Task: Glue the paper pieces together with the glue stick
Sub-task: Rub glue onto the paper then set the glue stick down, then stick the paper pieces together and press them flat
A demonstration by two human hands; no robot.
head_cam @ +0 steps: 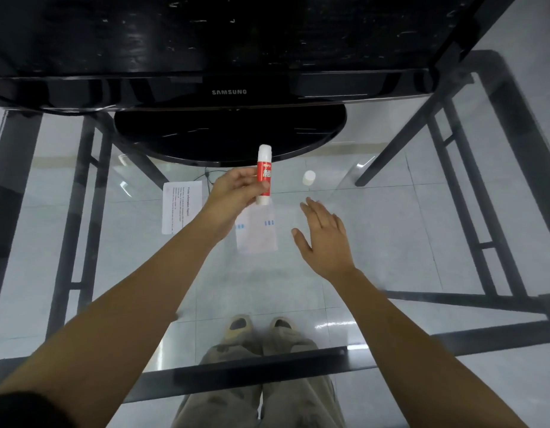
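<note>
My left hand (236, 191) holds a red and white glue stick (264, 174) upright above the glass table. Just below it lies a small white paper piece (257, 231) with blue marks, flat on the glass. A second printed paper piece (181, 206) lies to its left, partly under my left wrist. My right hand (324, 236) hovers open to the right of the small paper, fingers spread, holding nothing. The glue stick's white cap (309, 177) stands on the glass beyond my right hand.
A black Samsung monitor (230, 91) with a round base (230, 134) stands at the back of the glass table (391, 227). Black metal table frame bars run along the sides and the near edge (252, 369). My legs and shoes show through the glass.
</note>
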